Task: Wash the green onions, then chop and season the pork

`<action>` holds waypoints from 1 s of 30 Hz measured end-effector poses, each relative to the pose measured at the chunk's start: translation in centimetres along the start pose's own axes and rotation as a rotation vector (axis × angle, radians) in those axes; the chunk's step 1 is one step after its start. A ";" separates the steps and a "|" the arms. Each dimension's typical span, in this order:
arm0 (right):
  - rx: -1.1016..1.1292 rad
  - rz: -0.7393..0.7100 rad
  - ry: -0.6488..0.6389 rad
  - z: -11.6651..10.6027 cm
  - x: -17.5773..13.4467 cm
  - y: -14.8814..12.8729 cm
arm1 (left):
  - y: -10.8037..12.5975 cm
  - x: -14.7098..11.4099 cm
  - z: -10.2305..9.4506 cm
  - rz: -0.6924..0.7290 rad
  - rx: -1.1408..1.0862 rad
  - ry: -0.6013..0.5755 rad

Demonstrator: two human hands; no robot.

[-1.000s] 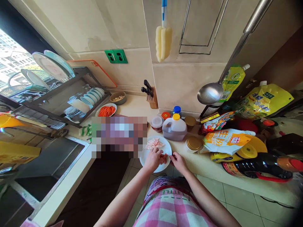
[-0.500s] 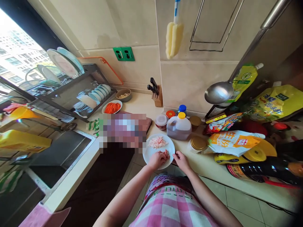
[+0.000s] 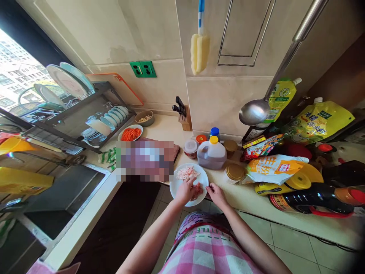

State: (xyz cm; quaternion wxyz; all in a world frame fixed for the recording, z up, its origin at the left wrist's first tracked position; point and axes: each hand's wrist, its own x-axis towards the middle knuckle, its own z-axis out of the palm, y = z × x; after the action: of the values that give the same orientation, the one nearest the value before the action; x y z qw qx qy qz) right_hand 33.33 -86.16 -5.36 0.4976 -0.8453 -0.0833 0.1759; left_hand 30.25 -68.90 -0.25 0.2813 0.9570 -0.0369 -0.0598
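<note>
A white plate (image 3: pixel 203 176) extends past the counter's front edge, close to my body. On it lie a pale pinkish-white heap of shreds (image 3: pixel 185 172) at the back and a redder heap of shredded meat (image 3: pixel 197 189) at the front. My left hand (image 3: pixel 184 191) is over the plate, fingers bent and drawn together between the two heaps; what they pinch is hidden. At the plate's right rim, my right hand (image 3: pixel 216 194) grips the edge between thumb and fingers.
Left of the plate lies a cutting board (image 3: pixel 176 151), mostly blurred out. Behind it stand a plate of carrot shreds (image 3: pixel 131 133), a bowl (image 3: pixel 145 118) and a knife block (image 3: pixel 186 122). A jug (image 3: pixel 211 155), jars and seasoning packs crowd the right. A ladle (image 3: pixel 254 112) hangs above them.
My left hand has shifted from the redder heap towards the pale one, showing more of the red meat. My right hand stays at the rim. The view has turned slightly.
</note>
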 end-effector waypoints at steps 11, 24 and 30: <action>0.229 0.168 -0.118 0.1 0.0 -1.0 | -1.3 -2.2 -1.7 -0.004 0.030 -0.079; 0.677 0.228 -0.104 0.6 -5.0 -3.6 | 3.2 -3.1 -1.8 0.095 0.162 -0.258; 0.804 0.250 0.001 -2.1 -9.8 -2.4 | 6.7 -4.9 -0.2 0.277 0.147 -0.237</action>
State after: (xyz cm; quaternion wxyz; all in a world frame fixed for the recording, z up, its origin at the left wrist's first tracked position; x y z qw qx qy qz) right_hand 25.19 -89.79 -0.28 0.7628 -0.5874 0.0954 0.2530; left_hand 25.20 -73.93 4.04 0.2099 0.9470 -0.2055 -0.1300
